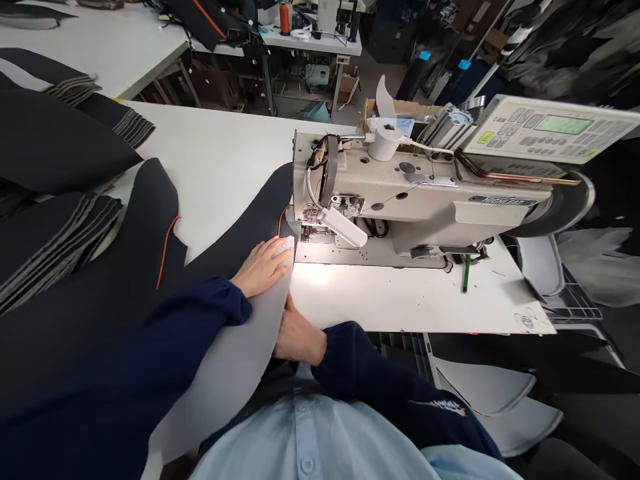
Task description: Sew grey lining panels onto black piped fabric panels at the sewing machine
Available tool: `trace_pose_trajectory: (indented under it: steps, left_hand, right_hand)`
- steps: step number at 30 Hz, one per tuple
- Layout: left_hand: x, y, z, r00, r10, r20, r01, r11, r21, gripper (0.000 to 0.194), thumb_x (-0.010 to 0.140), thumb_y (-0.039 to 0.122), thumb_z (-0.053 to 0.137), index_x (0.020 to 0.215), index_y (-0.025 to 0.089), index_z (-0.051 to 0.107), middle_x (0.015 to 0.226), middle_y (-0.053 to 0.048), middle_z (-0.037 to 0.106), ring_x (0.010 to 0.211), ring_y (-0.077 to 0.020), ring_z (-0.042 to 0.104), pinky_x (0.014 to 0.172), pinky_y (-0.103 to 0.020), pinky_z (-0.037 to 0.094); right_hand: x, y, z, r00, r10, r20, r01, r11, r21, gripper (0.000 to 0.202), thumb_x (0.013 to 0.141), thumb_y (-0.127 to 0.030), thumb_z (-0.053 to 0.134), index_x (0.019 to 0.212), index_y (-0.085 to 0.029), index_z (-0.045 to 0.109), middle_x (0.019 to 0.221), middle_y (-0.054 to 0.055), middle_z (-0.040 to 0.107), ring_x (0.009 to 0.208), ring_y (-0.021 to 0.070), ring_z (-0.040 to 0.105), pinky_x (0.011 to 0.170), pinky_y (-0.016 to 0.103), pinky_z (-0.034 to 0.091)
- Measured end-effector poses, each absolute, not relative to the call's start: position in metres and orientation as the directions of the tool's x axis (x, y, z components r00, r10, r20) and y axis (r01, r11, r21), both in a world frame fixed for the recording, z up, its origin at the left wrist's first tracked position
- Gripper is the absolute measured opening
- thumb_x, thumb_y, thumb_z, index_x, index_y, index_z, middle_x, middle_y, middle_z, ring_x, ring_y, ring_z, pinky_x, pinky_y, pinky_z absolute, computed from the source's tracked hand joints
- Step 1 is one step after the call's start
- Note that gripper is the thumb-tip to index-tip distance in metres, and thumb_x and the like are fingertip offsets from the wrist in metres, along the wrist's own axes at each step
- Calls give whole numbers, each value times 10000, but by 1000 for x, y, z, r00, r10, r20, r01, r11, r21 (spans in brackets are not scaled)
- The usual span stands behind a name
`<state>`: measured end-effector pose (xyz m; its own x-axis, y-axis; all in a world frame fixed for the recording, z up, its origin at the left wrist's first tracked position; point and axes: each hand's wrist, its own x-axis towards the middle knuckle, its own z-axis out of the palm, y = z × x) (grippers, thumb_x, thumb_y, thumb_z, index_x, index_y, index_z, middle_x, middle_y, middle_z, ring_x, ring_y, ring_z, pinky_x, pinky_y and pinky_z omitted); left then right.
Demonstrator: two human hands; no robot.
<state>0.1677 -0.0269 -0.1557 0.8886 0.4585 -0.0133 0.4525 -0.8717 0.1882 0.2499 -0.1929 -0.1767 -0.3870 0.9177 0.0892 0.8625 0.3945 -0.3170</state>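
Observation:
My left hand (pixel 263 267) lies flat on the grey fabric panel (pixel 235 360), its fingers spread toward a light mesh patch near the panel's tip. Under and beside it is black fabric (pixel 225 243) with an orange cord (pixel 283 221), reaching the left end of the sewing machine (pixel 400 193). At the grey panel's right edge is my right hand (pixel 297 335), with its fingertips tucked behind the edge and hidden. A small lamp (pixel 345 227) lights the area by the needle, just right of the fabric.
Stacks of black fabric pieces (pixel 45 247) cover the left of the white table (pixel 210 133). A control panel (pixel 555 127) sits on the machine's right. A green-handled tool (pixel 466 273) lies near the right. Grey pieces (pixel 485 383) rest below the table at the right.

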Motion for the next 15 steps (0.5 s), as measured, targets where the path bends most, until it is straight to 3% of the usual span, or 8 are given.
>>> trace_pose_trajectory:
  steps: [3,6,15]
  left_hand:
    - [173,-14,-157,916,400,-32,398,-896,198,515,968,391,321,1444,220,415,1543,-80,337,1455,-265,216,1170,-497,240]
    - [178,-6,-156,924,381,-44,382,-903,196,558,962,393,329,1479,185,354,1544,-83,340,1458,-249,216,1180,-471,225]
    - [176,-2,-156,941,338,-16,335,-921,197,543,949,374,349,1438,149,417,1528,-93,365,1442,-257,251,1165,-436,262]
  right_hand:
    - [252,-188,-168,-498,855,141,808,517,-283,287,886,-297,516,1118,-247,677,1152,84,649,1309,337,349,1113,705,117]
    - [254,-186,-163,-517,846,130,812,532,-239,316,874,-308,538,1147,-220,668,1226,124,613,1313,391,320,1075,740,120]
    - [254,-186,-158,-510,854,105,823,520,-227,318,885,-285,512,1147,-203,673,1235,134,607,1280,389,353,1078,713,139]
